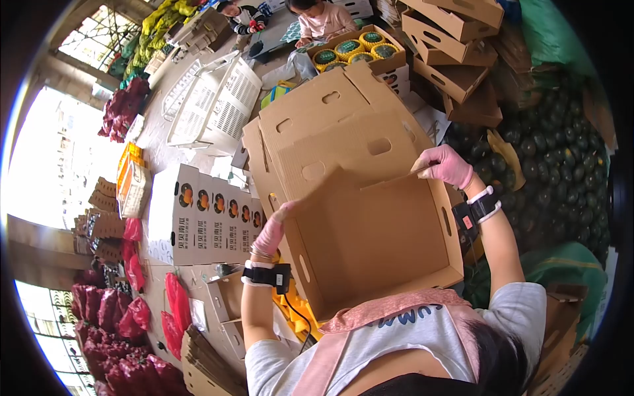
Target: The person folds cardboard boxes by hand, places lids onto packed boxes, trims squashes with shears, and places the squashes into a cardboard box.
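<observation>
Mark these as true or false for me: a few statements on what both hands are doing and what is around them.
1. The left hand and right hand, in pink gloves, hold the cardboard box. True.
2. The cardboard box is shut on top. False: it is open, its brown inside showing.
3. Beyond it, yellow-netted fruit sits in a carton. True.
4. The right hand holds a netted fruit. False: it is at the box's far right corner.
5. A white crate stands on the view's left. True.
6. The left hand touches that crate. False: it is on the box's left side.
</observation>
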A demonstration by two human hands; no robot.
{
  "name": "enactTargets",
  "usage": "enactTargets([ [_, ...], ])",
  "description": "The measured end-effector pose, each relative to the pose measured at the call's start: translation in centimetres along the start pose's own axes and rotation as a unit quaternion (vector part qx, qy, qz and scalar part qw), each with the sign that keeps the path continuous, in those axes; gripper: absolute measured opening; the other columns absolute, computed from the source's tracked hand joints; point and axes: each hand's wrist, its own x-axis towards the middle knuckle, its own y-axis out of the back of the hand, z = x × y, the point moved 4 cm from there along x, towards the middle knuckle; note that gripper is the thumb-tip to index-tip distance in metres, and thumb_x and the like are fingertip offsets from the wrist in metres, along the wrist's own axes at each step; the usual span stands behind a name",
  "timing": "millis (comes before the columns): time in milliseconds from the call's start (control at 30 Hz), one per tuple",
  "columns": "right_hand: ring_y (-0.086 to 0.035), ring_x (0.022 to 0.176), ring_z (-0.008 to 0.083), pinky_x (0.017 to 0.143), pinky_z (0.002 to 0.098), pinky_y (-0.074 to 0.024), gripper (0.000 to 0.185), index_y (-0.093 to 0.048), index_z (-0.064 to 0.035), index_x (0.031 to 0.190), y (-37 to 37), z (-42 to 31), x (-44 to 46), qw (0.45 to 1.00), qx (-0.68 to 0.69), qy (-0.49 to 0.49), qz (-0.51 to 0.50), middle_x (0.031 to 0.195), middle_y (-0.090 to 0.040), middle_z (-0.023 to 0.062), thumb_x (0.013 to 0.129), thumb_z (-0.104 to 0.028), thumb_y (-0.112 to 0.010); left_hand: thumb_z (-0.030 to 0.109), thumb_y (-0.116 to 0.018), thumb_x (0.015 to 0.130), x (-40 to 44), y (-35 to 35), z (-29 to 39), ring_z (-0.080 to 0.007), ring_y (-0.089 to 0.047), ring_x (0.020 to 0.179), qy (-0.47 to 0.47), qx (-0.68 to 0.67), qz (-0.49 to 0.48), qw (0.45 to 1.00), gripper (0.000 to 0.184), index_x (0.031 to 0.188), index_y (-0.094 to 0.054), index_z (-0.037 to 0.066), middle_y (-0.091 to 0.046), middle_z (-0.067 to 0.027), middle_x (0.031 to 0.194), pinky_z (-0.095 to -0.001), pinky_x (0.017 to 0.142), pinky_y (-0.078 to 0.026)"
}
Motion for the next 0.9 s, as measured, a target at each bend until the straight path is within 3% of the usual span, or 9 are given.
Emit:
enactTargets([
  [167,-0.051,0.065,0.0054,0.063,0.0211,-0.0437,0.012,-0.061,-0.0016,0.073,0.0,1.6,0.7,0.998,0.018,-0.004,0.066,0.065,-0.056,-0.0039,0.076,-0.007,-0.071,0.038,-0.029,0.094,-0.4,1.1,-2.5,-0.0199,-0.037,0.121,-0.082,0.129,0.033,0.988,0.052,0.121,-0.052,0.0,-0.051,-0.0093,0.12,-0.0326,0.105,-0.025],
  [233,-0.045,0.062,0.0055,0.06,0.0208,-0.0405,0.016,-0.059,-0.0033,0.076,0.3,1.9,0.8,0.993,-0.003,0.005,0.114,0.064,-0.049,-0.0047,0.077,-0.013,-0.072,0.013,-0.042,0.089,-0.4,1.1,-2.2,-0.0176,-0.045,0.11,-0.132,-0.002,0.076,0.988,0.029,0.115,-0.05,0.002,-0.052,-0.0075,0.107,-0.0304,0.096,-0.035],
  [333,-0.04,0.066,0.0063,0.058,0.0194,-0.0358,0.031,-0.054,-0.0052,0.096,-0.7,1.3,1.2,0.977,-0.06,0.053,0.2,0.079,-0.045,-0.0025,0.079,-0.025,-0.07,-0.016,-0.057,0.074,-0.6,-1.1,0.2,-0.0133,-0.051,0.098,-0.224,-0.07,0.196,0.952,0.046,0.112,-0.044,0.007,-0.052,-0.0055,0.1,-0.0258,0.083,-0.043],
  [467,-0.041,0.089,0.0127,0.081,0.0274,-0.0364,0.045,-0.057,-0.0064,0.099,-0.8,0.4,-0.7,0.985,-0.023,0.148,0.08,0.09,-0.045,0.0046,0.084,-0.049,-0.059,-0.012,-0.067,0.073,-2.8,-0.1,-2.9,-0.0159,-0.054,0.094,-0.253,0.244,0.253,0.901,0.047,0.11,-0.046,0.007,-0.053,-0.0059,0.102,-0.028,0.084,-0.044],
  [533,-0.043,0.093,0.0159,0.084,0.0291,-0.0355,0.046,-0.059,-0.0058,0.091,-0.7,-1.1,-2.0,0.989,-0.006,0.133,0.065,0.09,-0.046,0.0049,0.084,-0.052,-0.057,0.025,-0.067,0.081,-4.1,-2.2,0.5,-0.0271,-0.046,0.116,-0.258,0.239,0.092,0.932,0.039,0.111,-0.053,0.004,-0.049,-0.0137,0.12,-0.0374,0.096,-0.039],
  [600,-0.044,0.099,0.0222,0.089,0.032,-0.0348,0.048,-0.059,-0.0049,0.074,-0.7,-1.4,-2.3,0.994,0.031,0.091,0.045,0.091,-0.048,0.0061,0.08,-0.053,-0.062,0.067,-0.053,0.078,-4.8,-2.8,0.6,-0.0348,-0.029,0.132,-0.188,0.12,0.012,0.975,0.073,0.111,-0.059,0.002,-0.039,-0.0195,0.135,-0.0459,0.105,-0.028],
  [700,-0.045,0.098,0.0224,0.09,0.0325,-0.0348,0.049,-0.058,-0.0047,0.076,-0.8,-2.7,-1.1,0.976,-0.199,0.08,-0.036,0.09,-0.048,0.0073,0.071,-0.052,-0.069,0.069,-0.062,0.069,-3.9,-1.0,1.0,-0.0345,-0.04,0.124,-0.121,0.067,-0.018,0.99,0.074,0.095,-0.062,-0.001,-0.048,-0.021,0.125,-0.0435,0.104,-0.031],
  [767,-0.047,0.103,0.0237,0.091,0.0361,-0.0372,0.06,-0.053,-0.0083,0.098,-2.4,-5.7,0.7,0.887,-0.451,0.041,-0.09,0.095,-0.052,0.0084,0.061,-0.051,-0.075,0.052,-0.077,0.061,-1.9,-4.3,5.9,-0.0302,-0.062,0.092,0.033,0.493,0.006,0.869,0.066,0.095,-0.055,0.001,-0.063,-0.016,0.097,-0.0371,0.082,-0.048],
  [900,-0.056,0.104,0.0251,0.085,0.0377,-0.0413,0.074,-0.046,-0.0105,0.12,-7.4,-4.8,3.4,0.699,-0.676,-0.037,-0.229,0.108,-0.058,0.009,0.062,-0.045,-0.076,0.047,-0.073,0.064,3.4,-5.3,2.6,-0.0331,-0.063,0.076,-0.06,0.689,-0.088,0.716,0.072,0.116,-0.043,0.007,-0.064,-0.0152,0.079,-0.041,0.066,-0.05],
])
